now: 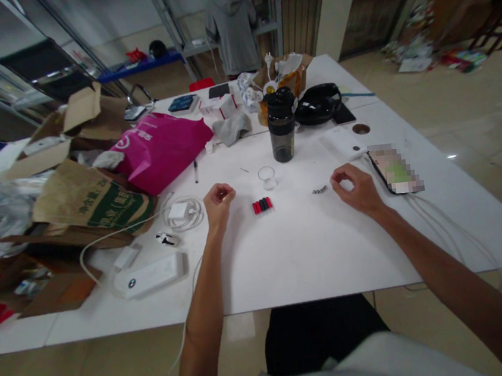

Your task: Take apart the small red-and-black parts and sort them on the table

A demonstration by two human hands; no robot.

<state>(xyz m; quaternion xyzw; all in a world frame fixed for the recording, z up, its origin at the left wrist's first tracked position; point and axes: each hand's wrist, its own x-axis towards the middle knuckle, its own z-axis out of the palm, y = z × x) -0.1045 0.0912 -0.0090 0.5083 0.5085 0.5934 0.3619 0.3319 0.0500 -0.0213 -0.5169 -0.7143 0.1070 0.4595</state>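
Note:
My left hand (219,202) rests on the white table with its fingers curled in and thumb against them; nothing shows in it. To its right lies a row of small red and black cylinders (262,205). My right hand (355,185) is also closed, thumb and fingers meeting in a ring with a hollow middle and nothing visible inside. Just left of its fingertips is a small cluster of dark metallic pieces (320,190). Between the hands, behind the cylinders, stands a small clear cup or ring (268,177). Both hands are apart from these items.
A dark shaker bottle (282,126) stands behind the clear piece. At left are a pink bag (163,146), a coiled white charger cable (182,212) and a white power strip (152,276). A phone (393,168) lies right. A person in grey (232,28) stands beyond.

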